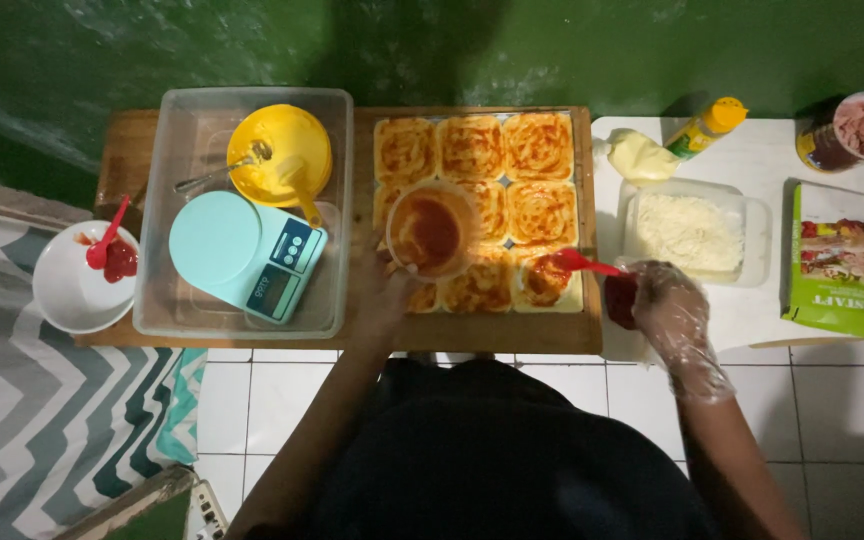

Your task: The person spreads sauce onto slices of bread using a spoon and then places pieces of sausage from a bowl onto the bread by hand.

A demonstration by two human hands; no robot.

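Flatbread rounds [472, 150], most already smeared with red sauce, lie in rows on a wooden board [582, 330] in the middle of the view. The right hand [670, 312], in a clear plastic glove, closes its fingers round the handle of a red spoon [574, 262] whose bowl rests on the round at the front right corner. The left hand [380, 290] is dim and half in shadow; it grips the rim of a clear sauce bowl [432, 230] held above the middle rounds, hiding several of them. How its fingers curl under the bowl cannot be made out. Left of the board, a clear plastic tub [167, 300] holds a pale blue kitchen scale [242, 255] and a yellow bowl [279, 152]. Right of it stands a tub of grated cheese [689, 232].
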